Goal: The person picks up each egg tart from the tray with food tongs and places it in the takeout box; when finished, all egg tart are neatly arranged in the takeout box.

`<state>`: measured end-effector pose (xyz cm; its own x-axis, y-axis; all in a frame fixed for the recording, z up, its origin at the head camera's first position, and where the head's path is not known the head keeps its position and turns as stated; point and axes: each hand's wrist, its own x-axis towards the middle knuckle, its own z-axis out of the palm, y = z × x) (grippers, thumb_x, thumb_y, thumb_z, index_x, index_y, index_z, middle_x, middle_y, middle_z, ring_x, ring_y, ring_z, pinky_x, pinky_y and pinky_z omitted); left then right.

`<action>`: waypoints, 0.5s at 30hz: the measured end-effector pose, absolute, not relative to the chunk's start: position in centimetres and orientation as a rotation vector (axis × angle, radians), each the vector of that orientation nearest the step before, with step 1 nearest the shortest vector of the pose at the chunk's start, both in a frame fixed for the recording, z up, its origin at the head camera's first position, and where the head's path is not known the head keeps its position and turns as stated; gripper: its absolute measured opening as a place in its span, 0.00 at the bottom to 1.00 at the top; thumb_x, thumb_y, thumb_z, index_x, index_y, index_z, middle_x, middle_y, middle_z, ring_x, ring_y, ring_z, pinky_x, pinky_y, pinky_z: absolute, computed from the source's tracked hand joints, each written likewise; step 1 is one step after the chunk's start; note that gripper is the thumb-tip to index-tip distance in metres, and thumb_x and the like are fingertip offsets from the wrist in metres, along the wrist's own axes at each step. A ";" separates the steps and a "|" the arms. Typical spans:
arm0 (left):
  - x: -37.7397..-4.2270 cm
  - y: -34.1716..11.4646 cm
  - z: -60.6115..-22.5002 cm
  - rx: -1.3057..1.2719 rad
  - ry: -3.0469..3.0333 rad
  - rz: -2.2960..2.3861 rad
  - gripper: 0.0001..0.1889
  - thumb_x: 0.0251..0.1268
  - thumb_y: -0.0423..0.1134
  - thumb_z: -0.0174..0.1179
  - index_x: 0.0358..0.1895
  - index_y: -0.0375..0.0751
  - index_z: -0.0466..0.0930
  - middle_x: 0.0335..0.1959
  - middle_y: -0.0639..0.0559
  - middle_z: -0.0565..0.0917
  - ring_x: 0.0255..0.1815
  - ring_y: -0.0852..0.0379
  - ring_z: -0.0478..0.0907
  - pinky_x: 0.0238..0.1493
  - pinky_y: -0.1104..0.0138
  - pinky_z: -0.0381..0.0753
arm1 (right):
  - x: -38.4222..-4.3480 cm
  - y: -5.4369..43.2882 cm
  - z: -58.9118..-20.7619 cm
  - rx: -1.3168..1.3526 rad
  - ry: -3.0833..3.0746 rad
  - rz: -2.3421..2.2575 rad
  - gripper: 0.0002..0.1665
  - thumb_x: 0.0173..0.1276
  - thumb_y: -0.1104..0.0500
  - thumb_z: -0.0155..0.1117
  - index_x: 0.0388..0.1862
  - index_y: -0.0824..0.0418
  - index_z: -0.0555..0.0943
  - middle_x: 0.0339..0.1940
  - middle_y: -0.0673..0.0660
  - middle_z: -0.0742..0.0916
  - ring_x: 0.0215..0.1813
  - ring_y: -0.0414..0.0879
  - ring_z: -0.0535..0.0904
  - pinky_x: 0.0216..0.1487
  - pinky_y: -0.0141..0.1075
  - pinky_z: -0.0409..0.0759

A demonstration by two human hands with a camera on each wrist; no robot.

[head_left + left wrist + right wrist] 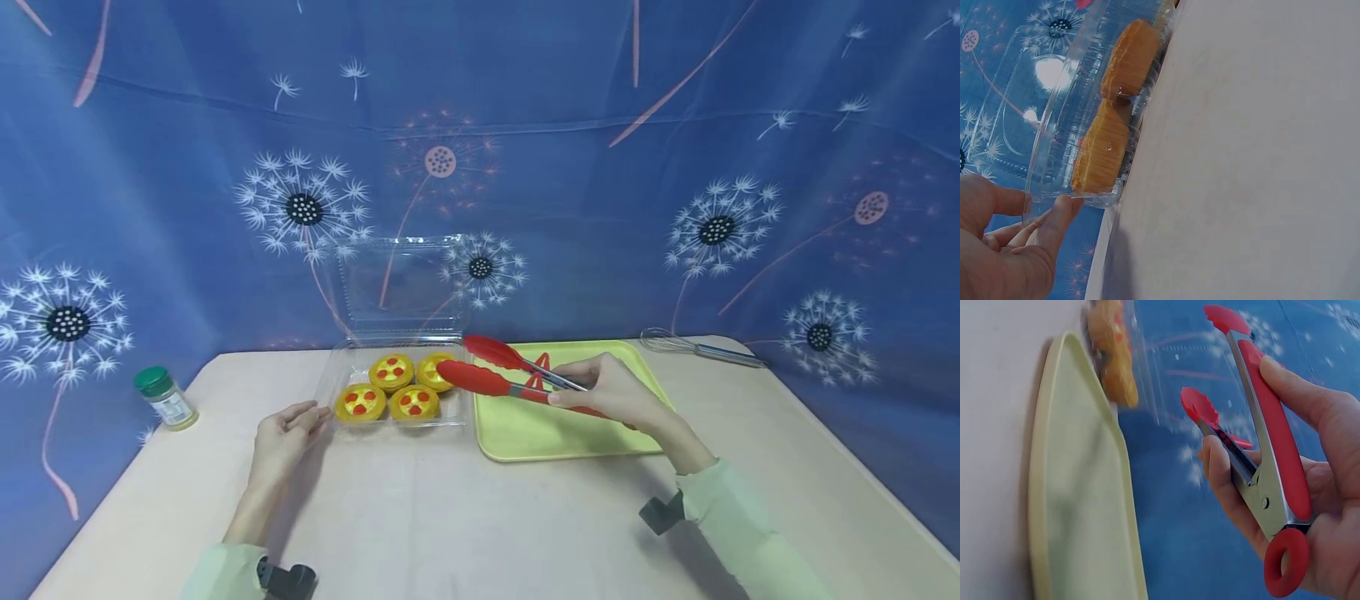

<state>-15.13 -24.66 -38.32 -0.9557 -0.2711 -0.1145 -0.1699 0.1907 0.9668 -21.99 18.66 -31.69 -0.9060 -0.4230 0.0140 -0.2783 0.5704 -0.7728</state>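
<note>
My left hand [281, 442] pinches the left rim of a clear plastic clamshell box [1044, 181] between thumb and fingers. The lid [397, 287] stands raised at the back. Inside the box sit several yellow tarts [415, 402] with red spots on top. Red-tipped tongs [1272, 437] are gripped in my right hand [618, 390], their two arms spread apart with nothing between the tips. In the head view the tips reach left, over the box's right side, and the rest of the tongs hangs above a yellow tray [540, 433].
A metal whisk [705, 347] lies at the table's back right. On the left edge stands a small jar with a green lid [167, 398]. A blue dandelion-patterned cloth [562, 208] hangs behind the pale table [450, 517].
</note>
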 end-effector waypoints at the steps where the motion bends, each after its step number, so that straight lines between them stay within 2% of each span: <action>1: -15.1 -24.7 -38.4 0.439 -2.366 -1.893 0.25 0.77 0.35 0.46 0.68 0.20 0.60 0.63 0.31 0.73 0.40 0.79 0.78 0.50 0.79 0.81 | -21.8 19.5 -31.7 -0.553 2.632 -1.254 0.35 0.59 0.47 0.74 0.60 0.65 0.80 0.52 0.60 0.87 0.53 0.49 0.83 0.48 0.38 0.82; 5: -15.0 -24.9 -38.5 0.443 -2.400 -1.866 0.25 0.77 0.36 0.45 0.69 0.21 0.60 0.63 0.31 0.73 0.39 0.81 0.75 0.50 0.81 0.80 | -21.1 23.0 -31.8 -0.423 2.654 -1.262 0.35 0.62 0.46 0.71 0.62 0.66 0.78 0.57 0.63 0.84 0.58 0.54 0.80 0.53 0.41 0.83; 6: -15.0 -24.9 -38.5 0.443 -2.404 -1.867 0.26 0.77 0.37 0.45 0.69 0.21 0.60 0.63 0.31 0.73 0.39 0.82 0.75 0.50 0.81 0.80 | -20.8 24.0 -31.8 -0.381 2.668 -1.261 0.36 0.62 0.45 0.71 0.62 0.66 0.78 0.57 0.63 0.84 0.59 0.56 0.80 0.48 0.40 0.84; 9: -15.1 -25.1 -38.6 0.440 -2.408 -1.870 0.26 0.77 0.37 0.45 0.69 0.21 0.59 0.63 0.32 0.73 0.38 0.82 0.75 0.50 0.81 0.80 | -20.2 27.1 -32.1 -0.297 2.697 -1.249 0.36 0.64 0.44 0.69 0.64 0.65 0.76 0.60 0.64 0.82 0.63 0.56 0.77 0.46 0.32 0.83; 10: -15.1 -25.1 -38.6 0.438 -2.407 -1.874 0.26 0.77 0.37 0.45 0.69 0.21 0.59 0.63 0.32 0.74 0.38 0.82 0.75 0.50 0.81 0.80 | -19.9 28.1 -32.3 -0.237 2.700 -1.243 0.37 0.64 0.43 0.69 0.64 0.64 0.76 0.59 0.64 0.82 0.53 0.55 0.83 0.36 0.31 0.83; 13: -15.2 -25.1 -38.7 0.445 -2.399 -1.901 0.26 0.77 0.36 0.45 0.70 0.21 0.58 0.63 0.33 0.74 0.37 0.82 0.75 0.50 0.81 0.80 | -19.2 31.4 -32.9 -0.115 2.745 -1.189 0.38 0.65 0.39 0.66 0.66 0.62 0.75 0.62 0.64 0.81 0.45 0.43 0.81 0.31 0.30 0.79; 15: -15.2 -25.2 -38.8 0.453 -2.390 -1.928 0.27 0.77 0.36 0.45 0.71 0.22 0.56 0.63 0.33 0.74 0.37 0.82 0.75 0.51 0.80 0.80 | -18.8 33.4 -33.4 -0.013 2.740 -1.166 0.41 0.65 0.37 0.64 0.68 0.61 0.73 0.65 0.65 0.78 0.43 0.40 0.77 0.28 0.33 0.77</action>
<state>-15.25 -25.16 -38.77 -0.9567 -0.2481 -0.1524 -0.2014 0.1861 0.9617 -18.76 33.43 -33.36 -0.9866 -0.0717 -0.1464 0.0557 0.6954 -0.7165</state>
